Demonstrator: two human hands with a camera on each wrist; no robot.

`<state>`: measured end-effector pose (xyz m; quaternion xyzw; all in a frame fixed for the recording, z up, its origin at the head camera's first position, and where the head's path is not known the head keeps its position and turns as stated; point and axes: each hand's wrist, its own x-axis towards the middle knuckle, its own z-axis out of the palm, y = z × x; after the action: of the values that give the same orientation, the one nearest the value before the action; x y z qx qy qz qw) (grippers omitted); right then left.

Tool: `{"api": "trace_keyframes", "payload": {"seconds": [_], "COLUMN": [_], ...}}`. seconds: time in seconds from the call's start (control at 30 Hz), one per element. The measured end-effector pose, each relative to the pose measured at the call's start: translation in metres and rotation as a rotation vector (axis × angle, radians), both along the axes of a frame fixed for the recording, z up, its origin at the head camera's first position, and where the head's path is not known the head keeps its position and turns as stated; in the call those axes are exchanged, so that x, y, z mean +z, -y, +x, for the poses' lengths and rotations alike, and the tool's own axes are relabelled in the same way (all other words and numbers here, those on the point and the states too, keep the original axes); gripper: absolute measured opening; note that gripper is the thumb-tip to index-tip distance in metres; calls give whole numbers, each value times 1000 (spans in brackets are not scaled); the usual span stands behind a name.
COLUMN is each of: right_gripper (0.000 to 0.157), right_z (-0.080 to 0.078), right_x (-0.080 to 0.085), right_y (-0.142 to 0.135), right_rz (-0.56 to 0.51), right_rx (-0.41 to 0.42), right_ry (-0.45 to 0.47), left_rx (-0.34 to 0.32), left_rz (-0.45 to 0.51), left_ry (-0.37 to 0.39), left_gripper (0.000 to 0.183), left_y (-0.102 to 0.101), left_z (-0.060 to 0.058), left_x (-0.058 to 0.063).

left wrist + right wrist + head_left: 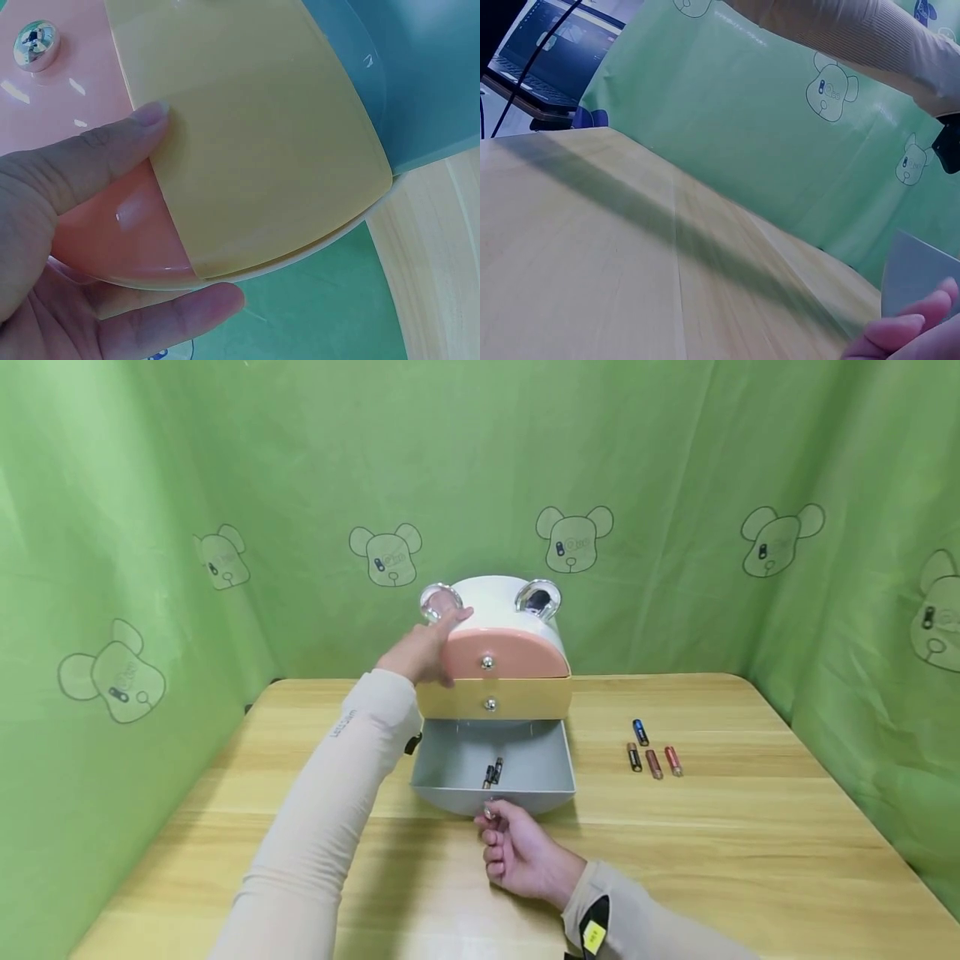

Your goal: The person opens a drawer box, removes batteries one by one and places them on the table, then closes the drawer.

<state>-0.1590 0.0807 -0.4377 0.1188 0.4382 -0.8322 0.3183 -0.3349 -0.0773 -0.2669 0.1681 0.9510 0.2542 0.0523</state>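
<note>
A small chest of drawers with a white shell (491, 597) and two shiny silver ears stands on the table. Its pink top drawer (510, 652) and yellow middle drawer (450, 697) are closed, while the grey bottom drawer (450, 752) is pulled out. Black batteries (492, 772) lie in the grey drawer. My left hand (423, 650) rests at the chest's left side, its straight thumb (112, 154) over the front and its forefinger (176, 315) extended beside the shell. With thumb and forefinger, my right hand (525, 856) pinches the grey drawer's silver knob (490, 812).
Several batteries (654, 763) lie on the wooden table (712, 827) right of the chest, among them a blue one (640, 732) and a red one (672, 761). Green curtains (480, 460) with bear-head prints surround the table. A laptop (559, 52) shows in the right wrist view.
</note>
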Motion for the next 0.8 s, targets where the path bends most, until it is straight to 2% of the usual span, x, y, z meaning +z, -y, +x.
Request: {"api": "trace_keyframes", "payload": {"seconds": [0.07, 0.17, 0.27, 0.37, 0.47, 0.57, 0.7, 0.8], "right_gripper": [21, 24, 27, 29, 30, 30, 25, 22], "right_z": [1, 1, -2, -7, -16, -26, -37, -42], "right_x": [1, 3, 6, 12, 19, 26, 36, 41], "right_y": [0, -1, -2, -2, -4, -6, -9, -12], "right_rz": [-9, -30, -52, -74, -88, -89, -73, -59], "right_rx": [58, 188, 331, 419, 446, 440, 424, 459], "right_ry": [0, -22, -81, -158, -238, -291, -319, -360], "left_rx": [1, -4, -7, -8, -7, -7, -5, -5], "left_rz": [1, 8, 7, 10, 9, 11, 8, -4], "left_ry": [1, 6, 2, 3, 5, 1, -9, -15], "left_gripper": [125, 124, 124, 125, 125, 125, 124, 124], "left_y": [0, 0, 0, 0, 1, 1, 1, 1], "left_z": [0, 0, -1, -2, -2, -2, -1, -1], "left_x": [0, 1, 1, 1, 0, 0, 0, 0]}}
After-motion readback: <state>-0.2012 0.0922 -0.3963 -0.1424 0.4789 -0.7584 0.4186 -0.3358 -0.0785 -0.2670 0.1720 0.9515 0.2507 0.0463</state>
